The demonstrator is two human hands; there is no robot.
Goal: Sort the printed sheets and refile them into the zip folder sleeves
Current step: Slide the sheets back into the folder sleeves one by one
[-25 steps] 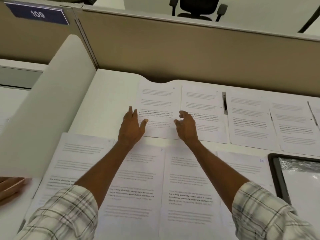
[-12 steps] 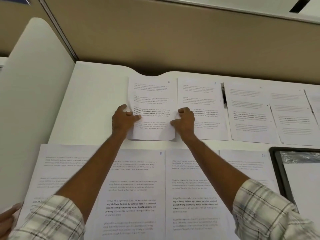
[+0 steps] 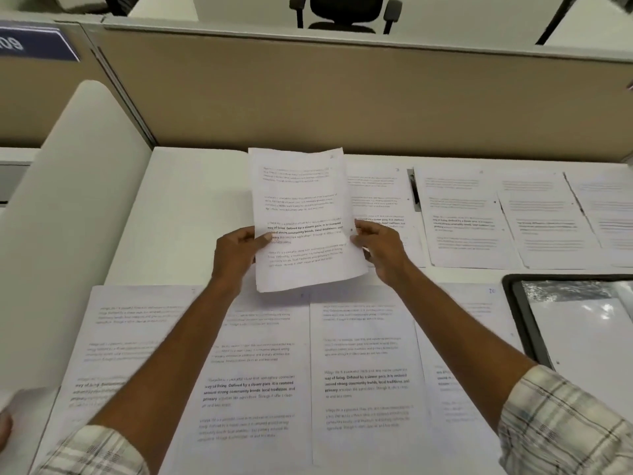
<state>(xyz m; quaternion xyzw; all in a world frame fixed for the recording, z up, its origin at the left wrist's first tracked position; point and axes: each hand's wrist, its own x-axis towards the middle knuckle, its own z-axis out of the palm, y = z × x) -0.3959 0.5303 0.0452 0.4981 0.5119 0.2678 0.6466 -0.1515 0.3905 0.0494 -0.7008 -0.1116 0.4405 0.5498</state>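
Both the left hand (image 3: pixel 236 250) and the right hand (image 3: pixel 380 248) pinch the printed sheet (image 3: pixel 301 200) at its side edges, a sensible hold, as such light, thin paper probably bends easily.

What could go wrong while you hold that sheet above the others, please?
The lifted sheet is pinched only at its side edges by the left hand and right hand, so it may buckle or crease. Both forearms cross the near row of sheets; pulling back could drag them out of order.
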